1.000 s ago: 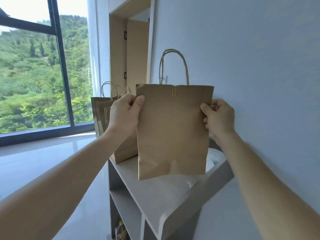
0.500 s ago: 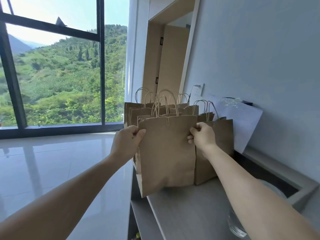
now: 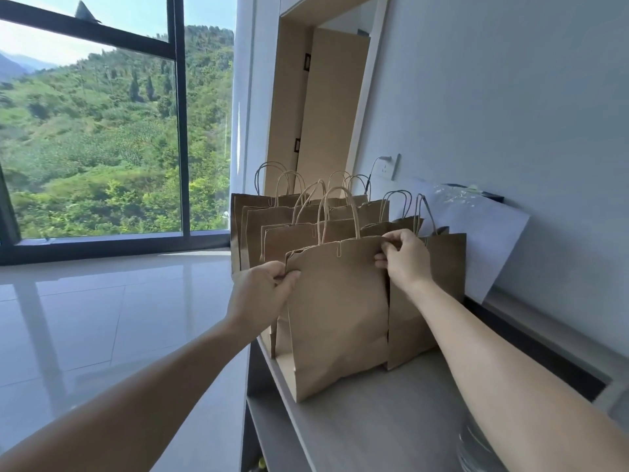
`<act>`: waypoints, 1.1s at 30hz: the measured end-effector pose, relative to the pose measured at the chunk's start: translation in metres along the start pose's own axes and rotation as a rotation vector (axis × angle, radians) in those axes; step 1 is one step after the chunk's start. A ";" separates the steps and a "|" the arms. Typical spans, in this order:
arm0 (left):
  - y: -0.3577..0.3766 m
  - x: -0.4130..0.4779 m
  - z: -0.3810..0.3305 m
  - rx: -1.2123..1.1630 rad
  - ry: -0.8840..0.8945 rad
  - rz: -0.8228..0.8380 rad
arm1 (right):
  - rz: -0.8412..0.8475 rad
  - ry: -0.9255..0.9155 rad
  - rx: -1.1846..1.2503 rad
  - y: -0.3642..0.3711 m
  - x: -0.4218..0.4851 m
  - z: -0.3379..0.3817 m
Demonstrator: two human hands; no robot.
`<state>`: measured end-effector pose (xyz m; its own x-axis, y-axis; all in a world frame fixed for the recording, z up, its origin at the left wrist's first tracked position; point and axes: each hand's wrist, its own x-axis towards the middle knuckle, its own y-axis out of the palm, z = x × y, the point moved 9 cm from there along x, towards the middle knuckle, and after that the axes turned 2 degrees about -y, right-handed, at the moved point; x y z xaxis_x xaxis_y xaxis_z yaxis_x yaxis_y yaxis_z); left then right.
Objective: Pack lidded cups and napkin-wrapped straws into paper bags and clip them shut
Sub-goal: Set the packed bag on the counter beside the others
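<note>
Clipped paper bag (image 3: 340,311) stood near-upright on the worktop (image 3: 391,420), fronting the bag row (image 3: 272,216), between both hands: left hand (image 3: 260,291) pinched its top-left edge, right hand (image 3: 405,260) its top-right corner.

Two-handed pinch, arms stretched forward

Both arms are bare and reach forward. The left hand (image 3: 262,287), thumb over curled fingers, pinches the left edge of a paper bag (image 3: 340,308). The right hand (image 3: 405,258) sits slightly higher, wrist bent, its curled fingers pinching the bag's top right corner
</note>
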<state>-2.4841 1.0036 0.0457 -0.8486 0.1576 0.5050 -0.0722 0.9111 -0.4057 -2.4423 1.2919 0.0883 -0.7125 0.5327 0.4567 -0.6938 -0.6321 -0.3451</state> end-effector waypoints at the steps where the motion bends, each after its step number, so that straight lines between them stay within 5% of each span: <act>1: 0.001 0.001 0.001 -0.004 0.003 -0.002 | -0.005 -0.008 -0.003 -0.002 -0.001 0.000; 8: 0.001 0.005 -0.009 0.157 0.048 0.005 | -0.013 -0.034 -0.053 -0.002 -0.014 0.003; 13: 0.012 -0.013 -0.070 0.641 0.666 -0.116 | -0.037 -0.096 -0.203 -0.005 -0.032 0.011; 17: 0.057 -0.022 -0.080 0.992 0.831 0.046 | 0.030 -0.124 -0.348 -0.004 -0.053 0.009; 24: 0.122 -0.034 -0.094 0.939 0.783 0.387 | 0.286 -0.014 -0.696 -0.031 -0.100 -0.015; 33: 0.184 -0.135 -0.203 0.729 0.915 0.547 | 0.120 0.170 -0.837 -0.189 -0.208 -0.017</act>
<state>-2.2768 1.2276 0.0574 -0.2138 0.9081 0.3600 -0.3447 0.2747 -0.8976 -2.1654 1.3103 0.0442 -0.7459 0.6077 0.2725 -0.4139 -0.1024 -0.9045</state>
